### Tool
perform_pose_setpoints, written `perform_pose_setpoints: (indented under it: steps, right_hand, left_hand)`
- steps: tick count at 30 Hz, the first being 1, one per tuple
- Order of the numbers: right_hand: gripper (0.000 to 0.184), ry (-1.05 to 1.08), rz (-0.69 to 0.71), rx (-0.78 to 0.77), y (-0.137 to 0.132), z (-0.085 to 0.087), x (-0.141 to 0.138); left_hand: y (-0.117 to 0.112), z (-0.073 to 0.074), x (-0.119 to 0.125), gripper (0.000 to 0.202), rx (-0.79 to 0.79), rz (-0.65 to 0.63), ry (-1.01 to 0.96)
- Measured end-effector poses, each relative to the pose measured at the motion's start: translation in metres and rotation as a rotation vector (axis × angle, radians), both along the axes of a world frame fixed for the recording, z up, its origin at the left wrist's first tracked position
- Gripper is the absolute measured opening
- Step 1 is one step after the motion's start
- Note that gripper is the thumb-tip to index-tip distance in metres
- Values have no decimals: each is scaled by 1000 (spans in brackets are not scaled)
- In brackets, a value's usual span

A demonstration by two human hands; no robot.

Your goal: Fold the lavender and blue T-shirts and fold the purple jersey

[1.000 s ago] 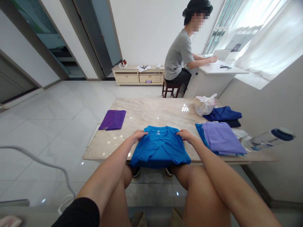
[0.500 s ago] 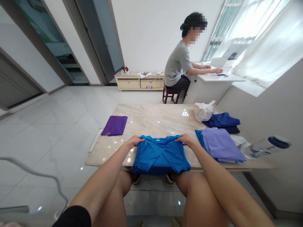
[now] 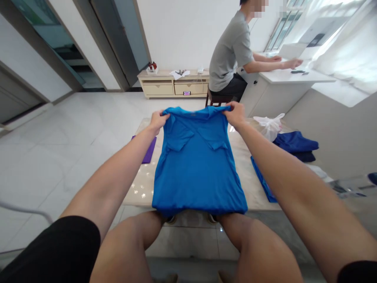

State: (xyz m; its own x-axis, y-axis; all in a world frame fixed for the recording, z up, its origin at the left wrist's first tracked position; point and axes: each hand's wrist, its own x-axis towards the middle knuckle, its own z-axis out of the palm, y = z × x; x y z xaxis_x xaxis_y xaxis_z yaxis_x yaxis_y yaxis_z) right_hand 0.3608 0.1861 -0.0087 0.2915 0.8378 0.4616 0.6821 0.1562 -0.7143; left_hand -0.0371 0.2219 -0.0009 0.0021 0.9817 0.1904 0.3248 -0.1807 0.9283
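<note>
A blue T-shirt (image 3: 197, 173) stretches between my hands over the marble-topped table (image 3: 138, 184), its sleeves folded inward across the body. My left hand (image 3: 159, 120) pinches its far left shoulder corner. At the far right shoulder corner, my right hand (image 3: 235, 114) grips the cloth between thumb and fingers. The shirt's lower end hangs at the table's near edge, above my knees. Left of the shirt lies a folded purple cloth (image 3: 149, 151), partly covered by my left forearm. My right forearm hides most of the garment stack on the right, where a blue edge (image 3: 263, 181) shows.
Dark blue folded clothes (image 3: 296, 145) and a white plastic bag (image 3: 270, 125) sit at the table's back right. A clear bottle (image 3: 353, 186) is at the far right. Beyond, a person in a grey shirt (image 3: 229, 51) sits at a white desk (image 3: 291, 76). A low cabinet (image 3: 160, 90) stands by the wall.
Both hands have lifted and moved away from me, drawing the shirt's collar end up and forward, so more of its body shows. The camera view has tilted down somewhat.
</note>
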Motion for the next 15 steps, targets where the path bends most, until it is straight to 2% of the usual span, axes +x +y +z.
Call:
perform_pose_setpoints:
  steps: [1, 3, 5, 6, 8, 12, 14, 15]
  right_hand:
    - [24, -11, 28, 99, 4, 8, 1]
    - [18, -39, 73, 209, -5, 17, 1]
    - [12, -82, 111, 198, -35, 12, -3]
    - [9, -112, 132, 153, -55, 4, -5]
    - [9, -181, 183, 8, -98, -23, -10]
    - [23, -402, 290, -466, -171, -88, -15]
    - [28, -527, 338, -677, -191, -110, -14]
    - [30, -567, 349, -735, -197, -116, -12]
  left_hand:
    - [8, 7, -1, 13, 58, 1, -18]
    - [11, 14, -6, 15, 161, -19, 2]
    - [-6, 5, -15, 15, 201, -59, 53]
    - [-20, -5, -20, 14, 207, -84, 84]
    - [-56, -33, -30, 14, 170, -134, 174]
    - [-130, -97, -53, 15, -24, -217, 706]
    - [-155, -116, -62, 20, -132, -223, 920]
    - [-162, -120, -66, 21, -164, -233, 993]
